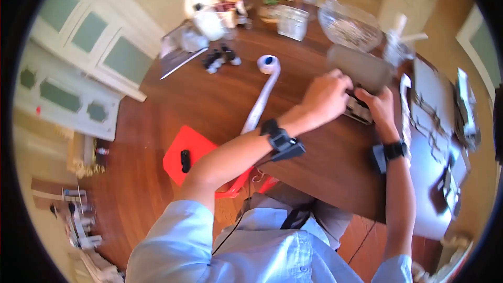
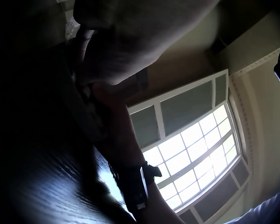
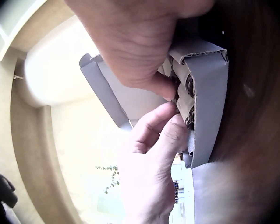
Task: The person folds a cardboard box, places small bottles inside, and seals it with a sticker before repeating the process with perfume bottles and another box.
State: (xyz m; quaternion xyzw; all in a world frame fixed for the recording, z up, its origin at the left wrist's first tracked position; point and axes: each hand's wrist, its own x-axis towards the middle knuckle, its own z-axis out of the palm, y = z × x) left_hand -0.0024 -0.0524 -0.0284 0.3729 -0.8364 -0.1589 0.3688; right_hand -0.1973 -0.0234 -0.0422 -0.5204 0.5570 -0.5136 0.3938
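A grey cardboard box [image 1: 361,65] stands on the table with its lid raised. Inside, pale cardboard dividers [image 3: 183,84] separate small dark round things [image 3: 190,114]. My left hand [image 1: 326,97] reaches in from the left; its thumb and forefinger [image 3: 170,133] come together at the dividers. I cannot tell whether they pinch one of the dark things. My right hand [image 1: 381,109] grips the box at its right side, the thumb [image 3: 161,86] reaching in over the contents and the other fingers mostly hidden. In the left wrist view both hands are in deep shadow, the right hand [image 2: 116,128] below.
Several small dark bottles [image 1: 215,60] stand at the far left. An unrolled white strip [image 1: 262,99] crosses the table. Behind the box are a glass bowl [image 1: 348,26] and a clear glass container [image 1: 292,22]. A grey case [image 1: 432,94] lies right; a red stool [image 1: 186,144] stands left.
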